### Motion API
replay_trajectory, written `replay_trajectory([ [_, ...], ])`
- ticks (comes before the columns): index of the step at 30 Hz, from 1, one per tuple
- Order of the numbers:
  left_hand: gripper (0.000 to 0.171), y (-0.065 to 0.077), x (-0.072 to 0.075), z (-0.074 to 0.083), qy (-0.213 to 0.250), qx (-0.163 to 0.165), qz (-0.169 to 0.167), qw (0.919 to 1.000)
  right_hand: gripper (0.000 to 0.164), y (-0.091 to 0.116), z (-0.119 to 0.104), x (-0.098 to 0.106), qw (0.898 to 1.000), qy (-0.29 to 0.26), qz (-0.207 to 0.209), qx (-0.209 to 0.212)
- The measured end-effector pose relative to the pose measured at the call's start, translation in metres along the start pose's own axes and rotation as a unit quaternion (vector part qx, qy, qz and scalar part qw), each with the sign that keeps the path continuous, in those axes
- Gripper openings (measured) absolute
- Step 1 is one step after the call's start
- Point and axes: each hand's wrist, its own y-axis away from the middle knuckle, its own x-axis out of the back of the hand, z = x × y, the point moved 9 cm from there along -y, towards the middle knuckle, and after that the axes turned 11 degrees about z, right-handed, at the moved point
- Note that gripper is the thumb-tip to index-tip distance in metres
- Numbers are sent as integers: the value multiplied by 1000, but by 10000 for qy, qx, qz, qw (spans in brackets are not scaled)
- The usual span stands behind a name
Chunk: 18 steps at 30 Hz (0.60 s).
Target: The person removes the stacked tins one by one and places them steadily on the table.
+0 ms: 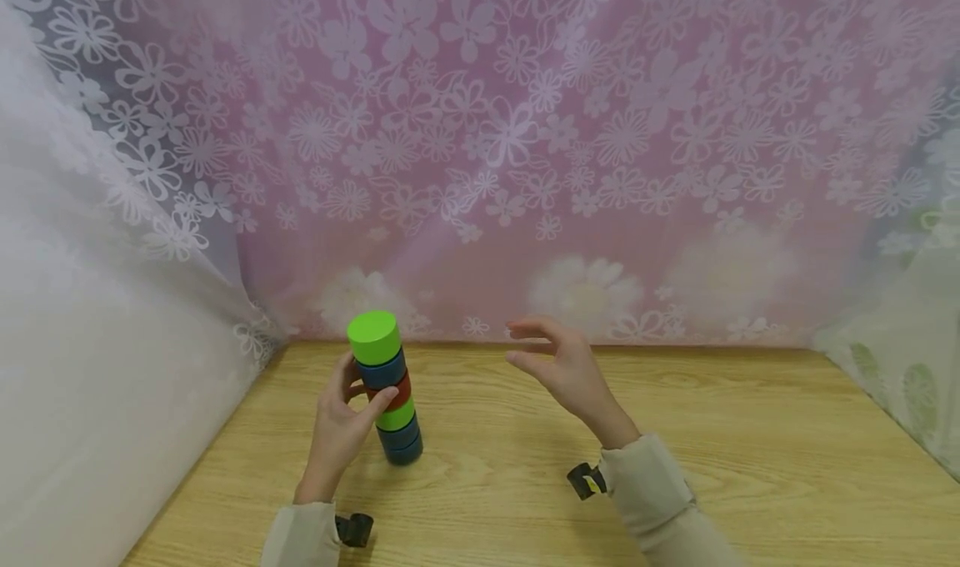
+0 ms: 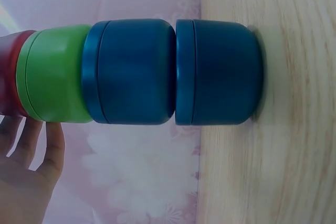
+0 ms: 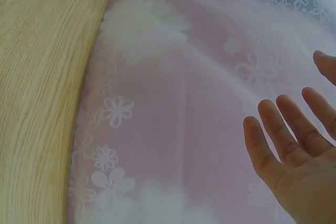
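A tall stack of round metal tins (image 1: 397,417) in bright green, blue and red stands on the wooden table. My left hand (image 1: 341,434) holds it at mid-height, thumb in front and fingers behind, about the red tin (image 1: 400,393). A green tin (image 1: 374,338) tops the stack. In the left wrist view, fingertips touch the side of the lower green tin (image 2: 58,72), and the bottom blue tin (image 2: 226,72) sits on the wood. To the right, my right hand (image 1: 573,375) is raised with nothing in it, thumb and fingers apart.
Wood-grained table (image 1: 510,484) lies beneath both hands. A pink curtain with white flowers (image 1: 510,175) hangs along its back edge. White cloth (image 1: 97,325) bounds the left side, and patterned cloth (image 1: 900,367) the right. Black wrist cameras (image 1: 585,481) project from both sleeves.
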Motion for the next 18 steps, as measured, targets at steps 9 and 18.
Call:
replay_trajectory([
  [9,69,1,0,-3,-44,157,31,9999,36,-5,-10,-16,9999,-144,0,85],
  [18,69,2,0,-2,-68,119,21,9999,36,-9,-17,-32,9995,-243,-5,184],
])
